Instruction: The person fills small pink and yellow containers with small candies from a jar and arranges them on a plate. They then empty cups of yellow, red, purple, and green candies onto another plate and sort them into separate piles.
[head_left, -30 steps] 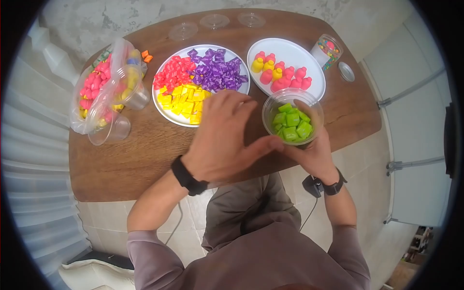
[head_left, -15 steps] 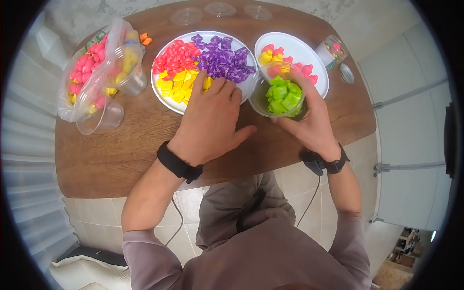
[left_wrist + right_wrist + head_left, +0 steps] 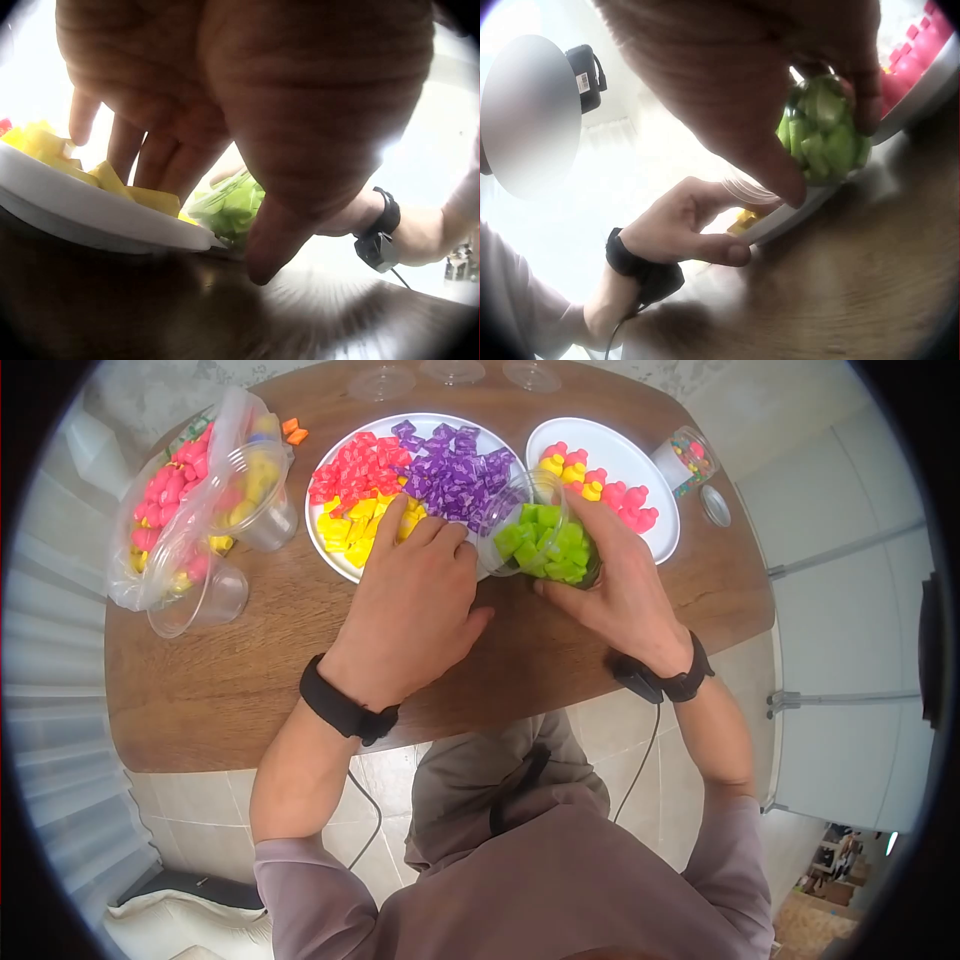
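My right hand (image 3: pixel 630 585) grips a clear plastic cup (image 3: pixel 497 552) of green wrapped candies (image 3: pixel 548 546). The cup is tilted, its mouth over the right edge of the large white plate (image 3: pixel 330 565); in the right wrist view, thumb and fingers wrap the cup's sides. Yellow wrapped candies (image 3: pixel 352 530) lie at the plate's front left, red ones (image 3: pixel 360 468) behind them, and purple ones (image 3: pixel 460 470) on the right. My left hand (image 3: pixel 410 610) reaches over the front of the plate, fingers loosely extended at the yellow candies (image 3: pixel 112 180) and thumb held apart.
A second white plate (image 3: pixel 665 540) bears pink and yellow bottle-shaped pieces (image 3: pixel 630 505). At left stand a plastic bag (image 3: pixel 130 575) of such pieces and two clear cups (image 3: pixel 270 530). A jar (image 3: pixel 688 458), a round lid (image 3: pixel 715 508), clear lids (image 3: pixel 452 370) and orange candies (image 3: pixel 294 431) lie farther back.
The cup of green candies has moved left from the table's right side to the large plate and tipped leftward. My left hand has left the cup and moved left to the yellow candies.
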{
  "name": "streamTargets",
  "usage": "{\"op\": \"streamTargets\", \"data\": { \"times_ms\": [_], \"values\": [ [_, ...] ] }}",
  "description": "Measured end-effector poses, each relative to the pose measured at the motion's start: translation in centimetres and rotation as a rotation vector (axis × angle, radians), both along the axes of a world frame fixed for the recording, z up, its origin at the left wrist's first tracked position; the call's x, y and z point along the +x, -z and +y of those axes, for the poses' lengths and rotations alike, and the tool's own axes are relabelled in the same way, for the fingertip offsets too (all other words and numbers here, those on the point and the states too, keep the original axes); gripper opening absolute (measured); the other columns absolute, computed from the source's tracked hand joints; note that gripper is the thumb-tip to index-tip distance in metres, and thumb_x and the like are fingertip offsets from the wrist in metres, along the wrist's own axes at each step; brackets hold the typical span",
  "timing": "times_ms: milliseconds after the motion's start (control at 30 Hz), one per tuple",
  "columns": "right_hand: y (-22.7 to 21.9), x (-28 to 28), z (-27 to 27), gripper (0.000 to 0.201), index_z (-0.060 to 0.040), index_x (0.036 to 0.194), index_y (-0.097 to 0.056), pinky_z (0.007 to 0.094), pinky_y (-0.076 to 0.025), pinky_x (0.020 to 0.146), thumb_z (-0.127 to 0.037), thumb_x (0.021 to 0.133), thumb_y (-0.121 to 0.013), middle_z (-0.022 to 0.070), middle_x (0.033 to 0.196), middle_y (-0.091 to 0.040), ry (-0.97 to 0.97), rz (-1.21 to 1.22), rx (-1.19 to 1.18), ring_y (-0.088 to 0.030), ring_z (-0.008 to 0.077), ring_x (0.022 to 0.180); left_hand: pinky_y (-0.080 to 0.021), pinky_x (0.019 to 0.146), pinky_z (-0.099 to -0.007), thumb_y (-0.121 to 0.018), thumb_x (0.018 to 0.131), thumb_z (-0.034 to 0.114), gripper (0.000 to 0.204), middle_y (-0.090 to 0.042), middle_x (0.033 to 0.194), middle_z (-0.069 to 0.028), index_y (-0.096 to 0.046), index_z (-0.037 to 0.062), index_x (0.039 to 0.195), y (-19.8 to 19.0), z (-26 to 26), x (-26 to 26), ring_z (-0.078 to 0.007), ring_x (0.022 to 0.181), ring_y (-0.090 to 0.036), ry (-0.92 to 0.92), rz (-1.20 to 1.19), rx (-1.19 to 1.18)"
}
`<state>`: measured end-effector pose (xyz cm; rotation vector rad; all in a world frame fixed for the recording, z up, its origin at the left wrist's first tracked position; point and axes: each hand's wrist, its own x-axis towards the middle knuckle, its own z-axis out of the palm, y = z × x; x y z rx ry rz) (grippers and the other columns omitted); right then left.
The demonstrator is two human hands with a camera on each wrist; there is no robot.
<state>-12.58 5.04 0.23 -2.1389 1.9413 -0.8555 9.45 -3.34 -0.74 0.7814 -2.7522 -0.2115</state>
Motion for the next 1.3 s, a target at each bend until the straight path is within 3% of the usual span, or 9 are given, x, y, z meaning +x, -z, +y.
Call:
{"op": "streamTargets", "data": {
  "times_ms": [167, 533, 667, 767, 833, 1000, 1300],
  "values": [
    [-0.5, 0.0, -0.7, 0.074, 0.003, 0.14, -0.049, 0.045, -0.047, 0.101, -0.008, 0.074, -0.08, 0.0235, 0.128, -0.059, -0.041, 0.063, -0.039, -0.055, 0.0413, 0.12, -0.028, 0.12, -0.0505, -0.078, 0.081, 0.027, 0.048, -0.064, 0.124, -0.0137, -0.066, -0.0027, 0.116, -0.1, -0.1, 0.1, -0.0292, 0.124, -0.056, 0.01, -0.01, 0.004],
    [-2.3, 0.0, -3.3, 0.064, -0.0022, 0.136, -0.055, 0.0454, -0.048, 0.089, 0.008, 0.073, -0.065, 0.0174, 0.109, -0.06, -0.195, 0.252, -0.053, -0.057, 0.0386, 0.105, -0.025, 0.122, -0.0514, -0.077, 0.082, 0.028, 0.042, -0.064, 0.124, -0.0159, -0.068, -0.0033, 0.109, 0.2, -0.3, 0.0, -0.0306, 0.122, -0.057, 0.003, 0.02, 0.001],
    [-2.6, -0.3, -3.9, 0.076, -0.0083, 0.144, -0.051, 0.0468, -0.045, 0.102, 0.011, 0.073, -0.066, 0.0191, 0.126, -0.058, -0.159, 0.265, 0.064, -0.053, 0.0411, 0.119, -0.024, 0.122, -0.0529, -0.076, 0.083, 0.028, 0.04, -0.064, 0.119, -0.0151, -0.068, -0.0025, 0.106, 0.4, -0.3, -0.1, -0.0308, 0.119, -0.058, 0.0, 0.029, -0.007],
    [-2.4, -0.7, -4.4, 0.073, -0.0075, 0.142, -0.052, 0.0468, -0.045, 0.101, 0.012, 0.073, -0.064, 0.019, 0.125, -0.059, -0.174, 0.318, 0.005, -0.054, 0.0412, 0.119, -0.025, 0.121, -0.0535, -0.075, 0.084, 0.029, 0.037, -0.064, 0.115, -0.0148, -0.068, -0.0019, 0.104, 0.7, -0.3, -0.3, -0.0307, 0.116, -0.059, -0.002, 0.053, -0.018],
    [-2.3, -0.8, -5.0, 0.058, -0.004, 0.132, -0.059, 0.0433, -0.051, 0.089, 0.01, 0.076, -0.06, 0.0141, 0.114, -0.063, -0.195, 0.397, -0.142, -0.058, 0.0351, 0.107, -0.025, 0.121, -0.0537, -0.074, 0.085, 0.029, 0.036, -0.064, 0.113, -0.0148, -0.068, -0.0017, 0.103, 0.8, -0.3, -0.4, -0.0307, 0.114, -0.06, -0.004, 0.061, -0.023],
    [-2.1, -1.4, -6.4, 0.057, -0.0066, 0.132, -0.06, 0.0421, -0.052, 0.09, 0.009, 0.078, -0.06, 0.0117, 0.113, -0.063, -0.199, 0.45, -0.164, -0.059, 0.0333, 0.108, -0.028, 0.119, -0.0529, -0.065, 0.095, 0.024, 0.026, -0.065, 0.109, -0.0133, -0.068, -0.0002, 0.102, 1.3, -0.3, -0.7, -0.0297, 0.109, -0.061, -0.037, 0.093, -0.073],
    [-2.2, -1.0, -8.4, 0.055, -0.009, 0.132, -0.062, 0.0408, -0.053, 0.089, 0.003, 0.078, -0.064, 0.0113, 0.114, -0.064, -0.306, 0.595, -0.325, -0.059, 0.0315, 0.109, -0.027, 0.12, -0.0522, -0.062, 0.097, 0.021, 0.021, -0.065, 0.109, -0.0116, -0.066, 0.0012, 0.104, 1.7, -0.4, -1.0, -0.0287, 0.108, -0.062, -0.067, 0.115, -0.135]
  ]
}}
